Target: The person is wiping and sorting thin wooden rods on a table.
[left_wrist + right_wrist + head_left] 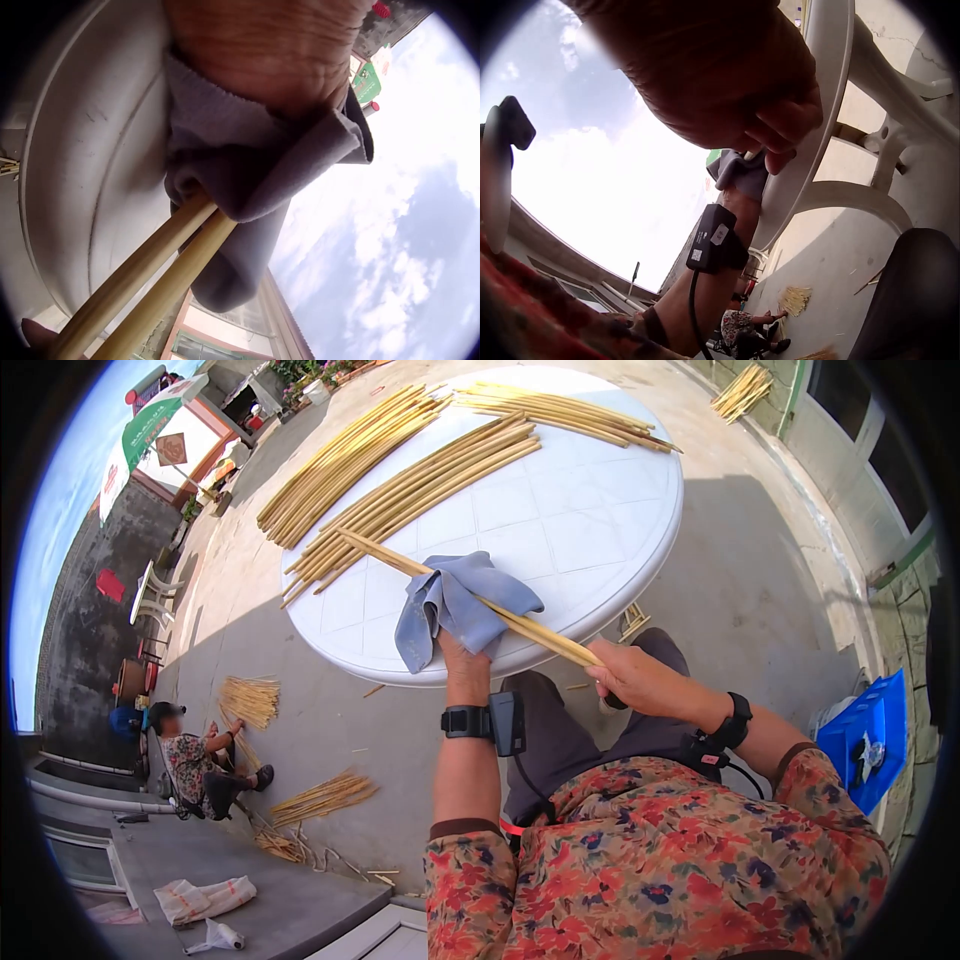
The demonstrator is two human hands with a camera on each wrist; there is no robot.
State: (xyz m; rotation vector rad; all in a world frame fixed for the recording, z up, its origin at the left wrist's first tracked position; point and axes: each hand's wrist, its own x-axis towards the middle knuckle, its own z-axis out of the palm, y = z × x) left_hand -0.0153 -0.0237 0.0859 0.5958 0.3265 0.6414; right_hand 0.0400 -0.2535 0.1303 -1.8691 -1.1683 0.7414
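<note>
Two pale peeled sticks (pixel 545 634) slant over the near side of a white round table (pixel 610 500). A grey-blue cloth (pixel 475 592) is wrapped around their middle. My left hand (pixel 462 652), mostly hidden beneath the cloth, grips the sticks through it. In the left wrist view two sticks (pixel 150 289) come out of the folded cloth (pixel 244 169) side by side. My right hand (pixel 640 678) holds their near end beyond the table's edge, its fingers curled round them. The far ends overlap a bundle of similar sticks (pixel 420 488) on the table.
More stick bundles lie at the table's far side, one at the left (pixel 350 455) and one at the right (pixel 570 412). A seated person (pixel 200 760) handles sticks at the lower left, beside piles (pixel 320 797) on the ground. A blue container (pixel 868 745) stands at the right.
</note>
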